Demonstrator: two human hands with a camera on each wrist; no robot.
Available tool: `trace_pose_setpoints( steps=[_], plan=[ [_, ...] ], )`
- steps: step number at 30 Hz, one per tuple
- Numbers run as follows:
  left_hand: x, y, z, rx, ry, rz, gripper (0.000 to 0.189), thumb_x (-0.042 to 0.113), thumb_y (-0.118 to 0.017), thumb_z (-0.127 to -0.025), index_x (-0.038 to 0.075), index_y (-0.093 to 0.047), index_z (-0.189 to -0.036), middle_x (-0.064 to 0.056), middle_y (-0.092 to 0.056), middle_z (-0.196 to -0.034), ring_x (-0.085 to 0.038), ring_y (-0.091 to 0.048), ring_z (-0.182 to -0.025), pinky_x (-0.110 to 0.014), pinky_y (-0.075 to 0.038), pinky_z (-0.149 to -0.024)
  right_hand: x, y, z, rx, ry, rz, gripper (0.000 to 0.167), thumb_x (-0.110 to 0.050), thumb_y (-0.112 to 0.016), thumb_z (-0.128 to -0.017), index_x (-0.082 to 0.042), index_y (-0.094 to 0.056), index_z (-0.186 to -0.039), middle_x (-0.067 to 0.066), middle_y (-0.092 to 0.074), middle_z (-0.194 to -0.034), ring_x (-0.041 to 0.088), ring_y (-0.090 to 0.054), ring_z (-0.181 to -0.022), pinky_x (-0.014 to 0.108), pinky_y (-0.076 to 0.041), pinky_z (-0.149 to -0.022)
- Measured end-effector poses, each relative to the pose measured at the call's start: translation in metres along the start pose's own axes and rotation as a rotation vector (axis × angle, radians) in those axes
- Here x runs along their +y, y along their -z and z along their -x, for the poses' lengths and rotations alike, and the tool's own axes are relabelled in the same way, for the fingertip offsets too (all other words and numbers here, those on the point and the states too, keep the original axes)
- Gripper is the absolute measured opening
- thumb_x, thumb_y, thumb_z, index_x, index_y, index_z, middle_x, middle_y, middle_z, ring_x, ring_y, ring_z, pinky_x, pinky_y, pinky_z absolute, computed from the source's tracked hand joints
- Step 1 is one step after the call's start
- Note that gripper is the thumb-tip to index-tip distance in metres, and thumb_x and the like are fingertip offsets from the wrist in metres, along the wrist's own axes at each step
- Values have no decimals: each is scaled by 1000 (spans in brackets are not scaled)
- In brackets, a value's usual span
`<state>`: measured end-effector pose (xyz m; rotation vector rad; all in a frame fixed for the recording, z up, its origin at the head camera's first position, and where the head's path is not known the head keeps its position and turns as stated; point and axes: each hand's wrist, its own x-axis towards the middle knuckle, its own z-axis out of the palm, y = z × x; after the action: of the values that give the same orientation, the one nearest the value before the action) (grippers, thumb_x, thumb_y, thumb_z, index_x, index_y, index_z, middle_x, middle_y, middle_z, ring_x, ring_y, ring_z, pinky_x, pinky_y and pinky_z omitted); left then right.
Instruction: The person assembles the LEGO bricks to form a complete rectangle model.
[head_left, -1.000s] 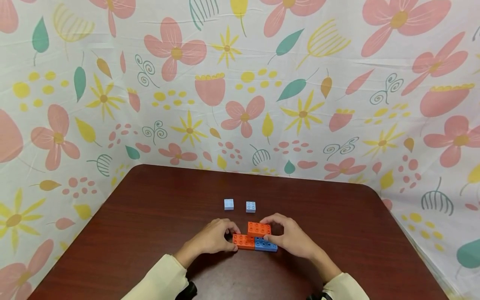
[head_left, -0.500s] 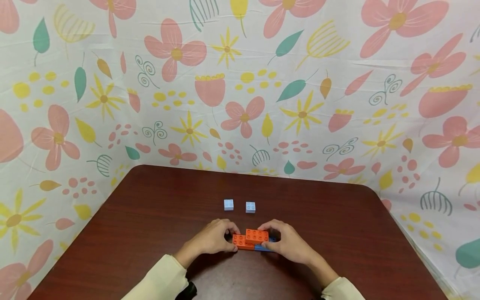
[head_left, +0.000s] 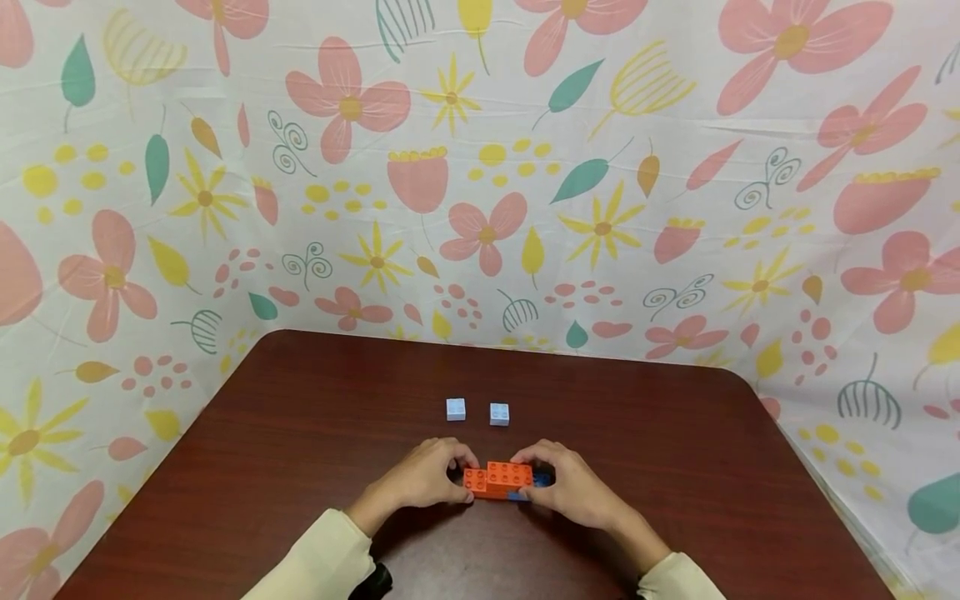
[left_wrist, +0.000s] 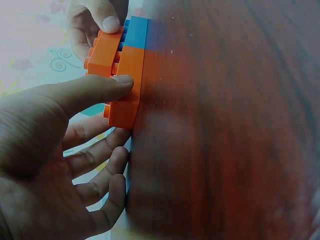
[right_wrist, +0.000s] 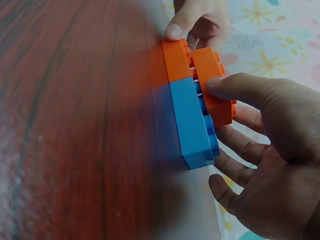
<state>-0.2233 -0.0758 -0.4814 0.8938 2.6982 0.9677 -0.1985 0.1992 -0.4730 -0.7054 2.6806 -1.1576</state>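
In the head view, my left hand [head_left: 423, 475] pinches the left end of a lower orange toy brick [head_left: 475, 481] between thumb and fingers. A blue brick [right_wrist: 192, 125] lies end to end with it on the table. My right hand [head_left: 576, 485] pinches an upper orange brick [head_left: 510, 473] that straddles the joint of those two. Both wrist views show studs in a thin gap beneath the upper brick, so it is not pressed fully down. The right thumb [right_wrist: 240, 89] lies on its near side; other right fingers are behind the bricks.
Two small pale blue bricks, one on the left [head_left: 455, 409] and one on the right [head_left: 499, 414], sit apart behind the hands. The dark brown table [head_left: 315, 392] meets a flower-printed cloth [head_left: 480, 167] at its back and sides.
My right hand has lowered the upper orange brick and shifted it left, from above the blue brick to across the joint. My left hand keeps its grip in place.
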Motion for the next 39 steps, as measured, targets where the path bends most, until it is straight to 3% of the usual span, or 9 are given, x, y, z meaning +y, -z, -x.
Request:
trace_pose_setpoints(
  steps=[9,16,24,39],
  plan=[
    [2,-1,-4,-11,-2,45,33,32,-89,-78,24,-74,-107,11,-70,-103,-10,-61,-95,-28,-50,-85,2,0,0,19,36,35,31,-25,-81,-90,-25,-71,-119,-7,-68,-116,16,-59,-108,33,-52,-93],
    [16,2,-12,11,-53,62,30,31,-88,-81,23,-74,-106,9,-71,-98,-5,-64,-91,-26,-52,-84,2,1,1,24,69,26,31,-23,-82,-89,-23,-71,-118,-6,-68,-113,16,-58,-106,33,-51,-91],
    [26,4,-16,27,-50,22,26,30,-87,-82,22,-75,-104,5,-71,-104,-14,-66,-97,-29,-53,-84,3,2,2,19,75,36,31,-24,-82,-89,-25,-71,-118,-9,-68,-112,15,-59,-106,32,-51,-91],
    [24,1,-18,20,-59,55,23,27,-87,-83,21,-75,-102,5,-73,-101,-11,-67,-93,-25,-52,-81,4,4,3,8,85,31,32,-24,-82,-89,-23,-71,-119,-7,-68,-114,14,-60,-107,33,-52,-91]
  ],
)
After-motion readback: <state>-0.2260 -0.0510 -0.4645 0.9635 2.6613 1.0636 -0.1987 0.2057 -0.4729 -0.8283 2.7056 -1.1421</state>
